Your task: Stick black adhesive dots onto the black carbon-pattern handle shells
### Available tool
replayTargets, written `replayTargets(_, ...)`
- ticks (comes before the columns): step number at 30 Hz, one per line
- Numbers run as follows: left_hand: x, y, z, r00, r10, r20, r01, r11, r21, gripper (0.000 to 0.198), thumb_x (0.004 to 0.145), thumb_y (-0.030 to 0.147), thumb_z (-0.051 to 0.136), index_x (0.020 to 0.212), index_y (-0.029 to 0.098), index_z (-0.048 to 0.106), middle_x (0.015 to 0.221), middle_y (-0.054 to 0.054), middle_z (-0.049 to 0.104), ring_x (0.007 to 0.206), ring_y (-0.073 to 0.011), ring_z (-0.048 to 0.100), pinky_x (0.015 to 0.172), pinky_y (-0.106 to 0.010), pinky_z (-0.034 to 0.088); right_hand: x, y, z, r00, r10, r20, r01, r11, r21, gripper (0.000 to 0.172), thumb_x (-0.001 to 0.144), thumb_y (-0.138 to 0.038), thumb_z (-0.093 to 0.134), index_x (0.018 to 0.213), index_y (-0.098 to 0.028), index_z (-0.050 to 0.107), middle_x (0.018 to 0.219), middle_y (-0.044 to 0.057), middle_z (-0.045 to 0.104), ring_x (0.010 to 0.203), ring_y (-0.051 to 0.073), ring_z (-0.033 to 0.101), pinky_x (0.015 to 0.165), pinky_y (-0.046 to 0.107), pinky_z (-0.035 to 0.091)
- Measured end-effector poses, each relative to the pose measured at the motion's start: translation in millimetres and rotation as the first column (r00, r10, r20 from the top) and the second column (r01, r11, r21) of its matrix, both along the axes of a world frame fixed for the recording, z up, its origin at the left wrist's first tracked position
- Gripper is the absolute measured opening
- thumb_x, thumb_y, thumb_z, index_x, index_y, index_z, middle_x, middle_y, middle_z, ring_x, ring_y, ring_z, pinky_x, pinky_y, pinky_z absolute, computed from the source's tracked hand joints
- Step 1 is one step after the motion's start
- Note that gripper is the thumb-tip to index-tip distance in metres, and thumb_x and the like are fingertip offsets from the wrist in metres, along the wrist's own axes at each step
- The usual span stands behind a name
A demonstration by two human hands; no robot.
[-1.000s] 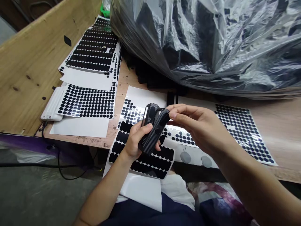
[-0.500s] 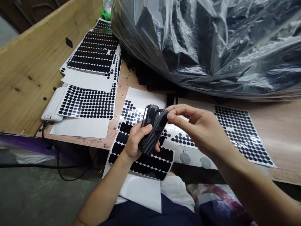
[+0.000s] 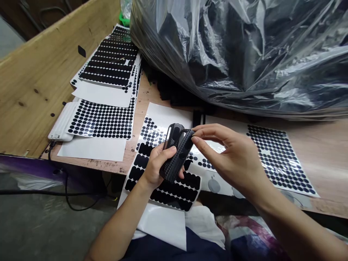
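My left hand is wrapped round a black case with a carbon-fibre weave, held tilted over the table edge. A second, similar black piece sits against it at the top. My right hand pinches the upper end of the case with thumb and forefinger. Under both hands lies a white sheet of black oval stickers, partly hanging off the table. A sheet of small black round stickers lies just behind it.
More dot sticker sheets lie at left and right, and a stack of oval sheets at the back left. A big plastic bag of dark parts fills the back. A white power bank and a wooden board stand at left.
My right fingers have closed down onto the top end of the case, and both hands have shifted slightly. The view has drifted a little.
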State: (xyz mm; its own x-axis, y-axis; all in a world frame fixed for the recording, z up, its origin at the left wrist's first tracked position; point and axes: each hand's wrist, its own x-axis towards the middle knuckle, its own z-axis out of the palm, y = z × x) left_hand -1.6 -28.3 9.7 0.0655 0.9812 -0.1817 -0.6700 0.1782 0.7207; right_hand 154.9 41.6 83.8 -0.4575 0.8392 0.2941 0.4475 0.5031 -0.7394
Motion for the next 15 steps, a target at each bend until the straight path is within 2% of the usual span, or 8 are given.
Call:
replayTargets(8,0.6,1.3,-2.2,1.000,0.007,-0.002,-0.007,1.000,0.016,0.035,0.087,0.049,0.070,0.088,0.015,0.060,0.056,-0.001,0.066,0.042,-0.0148,0.063,0.046,-0.023,0.046,0.6,-0.1,-2.3,0.994,0.023,0.111,-0.043,0.983,0.179,0.006,0.098,-0.027,0.063,0.094,-0.027,0.068,0.099,0.007,0.078,0.089,0.026,0.075,0.083,0.043,0.061)
replayTargets(10,0.7,1.6,-0.6,1.000,0.011,-0.009,-0.011,1.000,0.006,0.035,0.087,0.049,0.070,0.088,0.015,0.060,0.056,-0.001,0.065,0.042,-0.0148,0.062,0.046,-0.024,0.047,0.1,-1.8,-1.7,0.987,-0.011,0.162,-0.034,0.962,0.270,0.007,0.098,-0.029,0.063,0.095,-0.027,0.068,0.109,0.010,0.077,0.101,0.031,0.073,0.091,0.048,0.058)
replayTargets(12,0.4,1.4,0.9,1.000,0.006,-0.020,-0.006,1.000,-0.004,0.036,0.085,0.049,0.071,0.088,0.015,0.060,0.057,-0.001,0.065,0.042,-0.0148,0.062,0.046,-0.025,0.048,0.5,-2.9,-1.8,0.973,-0.088,0.212,0.005,0.932,0.363,0.010,0.097,-0.033,0.064,0.102,-0.027,0.070,0.133,0.014,0.070,0.125,0.038,0.063,0.106,0.057,0.049)
replayTargets(14,-0.2,1.0,1.5,1.000,-0.010,-0.029,0.009,1.000,-0.010,0.036,0.085,0.049,0.071,0.088,0.015,0.060,0.058,-0.001,0.065,0.042,-0.0149,0.062,0.045,-0.024,0.047,2.5,-0.4,-4.8,0.963,-0.112,0.244,0.015,0.929,0.370,0.028,0.097,-0.040,0.064,0.120,-0.025,0.068,0.148,0.017,0.059,0.139,0.041,0.051,0.114,0.062,0.040)
replayTargets(15,-0.5,0.9,1.2,0.999,-0.015,-0.030,0.015,1.000,-0.009,0.037,0.085,0.050,0.072,0.088,0.015,0.060,0.058,-0.001,0.065,0.042,-0.0148,0.062,0.045,-0.024,0.047,4.0,2.9,-8.1,0.963,-0.093,0.251,0.005,0.944,0.331,0.038,0.097,-0.044,0.063,0.129,-0.024,0.064,0.150,0.018,0.057,0.140,0.041,0.051,0.114,0.061,0.040)
